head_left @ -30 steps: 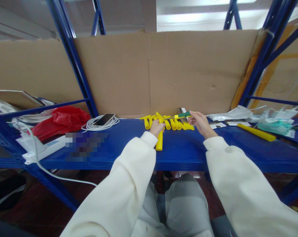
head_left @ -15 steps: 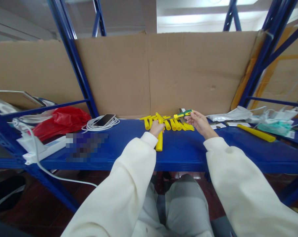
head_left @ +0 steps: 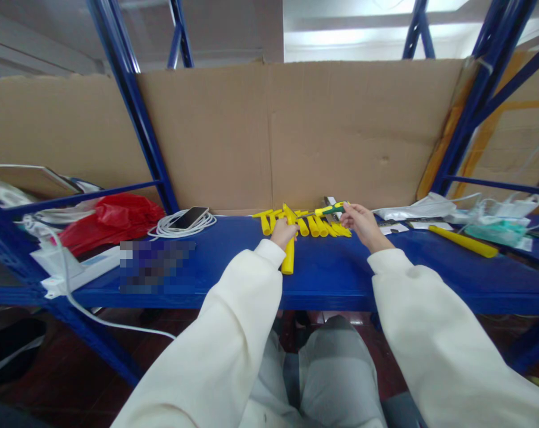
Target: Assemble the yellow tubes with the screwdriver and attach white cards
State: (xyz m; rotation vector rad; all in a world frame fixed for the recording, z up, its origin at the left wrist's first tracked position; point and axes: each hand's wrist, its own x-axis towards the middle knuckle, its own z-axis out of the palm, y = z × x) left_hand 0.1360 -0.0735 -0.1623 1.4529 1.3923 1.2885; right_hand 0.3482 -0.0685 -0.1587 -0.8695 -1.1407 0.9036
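Observation:
My left hand (head_left: 284, 232) is closed around a long yellow tube (head_left: 288, 255) that points toward me over the blue shelf. My right hand (head_left: 357, 222) pinches the end of a screwdriver with a yellow and green handle (head_left: 329, 210). Its thin shaft points left, to the upper part of the tube near my left fingers; the exact contact is too small to make out. Behind and beside the tube lie several shorter yellow tubes (head_left: 313, 226) in a row, with thin yellow pieces (head_left: 340, 229) at their right end.
A phone (head_left: 190, 217) rests on a coiled white cable (head_left: 165, 226). Farther left are a red bag (head_left: 113, 220) and a white power strip (head_left: 93, 266). Another long yellow piece (head_left: 466, 241) lies right, near masks (head_left: 497, 232). A cardboard sheet (head_left: 341, 131) stands behind the blue shelf (head_left: 234, 261).
My right hand and the screwdriver handle have shifted slightly down, and the fingers sit nearer the handle's end. My left hand and the tube have hardly moved.

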